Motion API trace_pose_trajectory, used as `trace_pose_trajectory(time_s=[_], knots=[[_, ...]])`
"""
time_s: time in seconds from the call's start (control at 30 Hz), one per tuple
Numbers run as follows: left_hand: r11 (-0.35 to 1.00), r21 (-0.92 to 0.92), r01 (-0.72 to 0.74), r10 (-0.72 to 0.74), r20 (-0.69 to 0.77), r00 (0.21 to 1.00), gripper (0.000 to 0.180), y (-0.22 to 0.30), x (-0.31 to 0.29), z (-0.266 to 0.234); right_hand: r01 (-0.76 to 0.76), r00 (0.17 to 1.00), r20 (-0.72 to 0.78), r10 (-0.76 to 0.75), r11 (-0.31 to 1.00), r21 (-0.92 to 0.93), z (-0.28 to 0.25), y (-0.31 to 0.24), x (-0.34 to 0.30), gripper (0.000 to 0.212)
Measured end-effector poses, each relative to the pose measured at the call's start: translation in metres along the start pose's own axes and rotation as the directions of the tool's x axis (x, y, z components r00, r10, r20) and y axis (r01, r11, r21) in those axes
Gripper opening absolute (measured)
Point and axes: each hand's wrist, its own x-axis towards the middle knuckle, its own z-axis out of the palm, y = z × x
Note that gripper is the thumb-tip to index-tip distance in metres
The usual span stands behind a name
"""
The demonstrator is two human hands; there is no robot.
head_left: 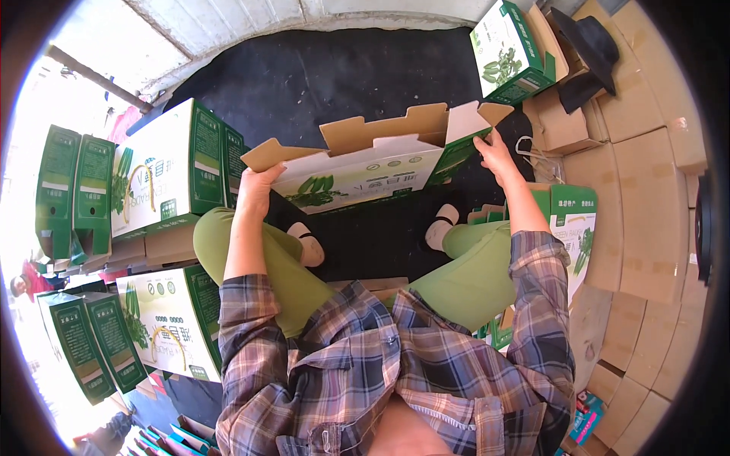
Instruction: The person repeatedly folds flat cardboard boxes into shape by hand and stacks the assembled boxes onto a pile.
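A green-and-white printed cardboard box (365, 182) stands in front of my knees with its top flaps raised. Brown board shows on the inner side of the flaps. My left hand (260, 188) grips the box's left end, by a brown flap. At the right end, my right hand (496, 156) holds the top edge of the green side panel, beside a white flap and a small brown flap. The fingers of both hands are partly hidden behind the board. The box's inside is mostly out of sight.
Printed boxes (156, 163) with yellow cord handles stand at my left, with more boxes (163, 323) below. Brown cartons (650, 213) are stacked along the right. Another printed box (506, 57) and a black hat (589, 45) sit at the far right. Black sheeting (327, 76) covers the floor.
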Motion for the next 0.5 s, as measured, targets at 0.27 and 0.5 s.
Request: trace_pose_trajectory(time_s=[0.27, 0.5], knots=[[0.992, 0.12, -0.041, 0.037, 0.034, 0.999, 0.032, 0.006, -0.017, 0.014, 0.108, 0.993, -0.061, -0.102, 0.987, 0.115, 0.023, -0.011, -0.013, 0.113], [0.854, 0.411, -0.318, 0.282, 0.149, 0.948, 0.02, 0.002, -0.043, 0.026, 0.251, 0.911, -0.198, -0.363, 0.866, -0.432, 0.043, -0.022, -0.014, 0.119]])
